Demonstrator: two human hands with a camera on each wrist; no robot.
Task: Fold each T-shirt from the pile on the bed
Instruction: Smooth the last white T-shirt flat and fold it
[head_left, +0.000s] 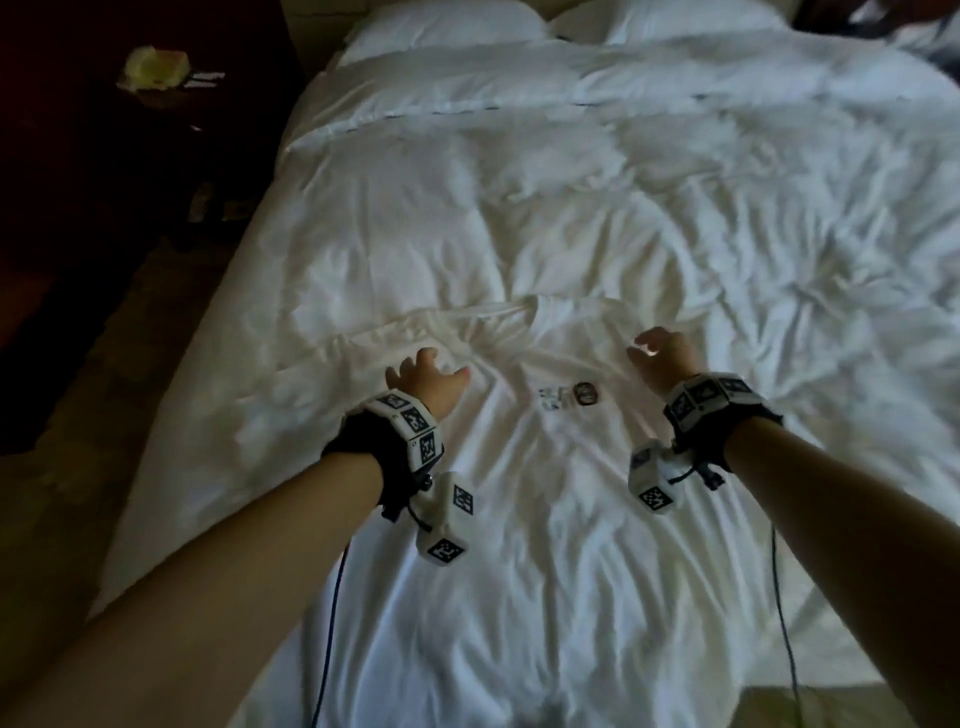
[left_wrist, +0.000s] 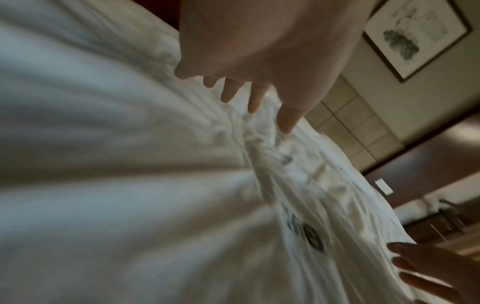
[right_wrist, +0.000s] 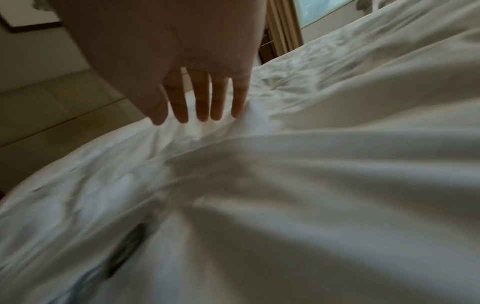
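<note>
White T-shirt (head_left: 545, 467) spread flat on the bed (head_left: 571, 208), front up, collar away from the person, dark chest print between the two hands. Left hand (head_left: 426, 379) released, fingers (left_wrist: 255, 98) straight and spread, tips on the shirt's shoulder area left of the collar. Right hand (head_left: 662, 356) also released, fingers (right_wrist: 202, 98) straight, tips touching the cloth at the other shoulder. Neither grasps any fabric. Two pillows (head_left: 441, 26) well beyond both hands.

I can read no text. The T-shirt (head_left: 545, 467) bears a small dark chest print (head_left: 569, 396), its characters too blurred to make out. The wrist units (head_left: 410, 421) carry black-and-white square code markers only.
</note>
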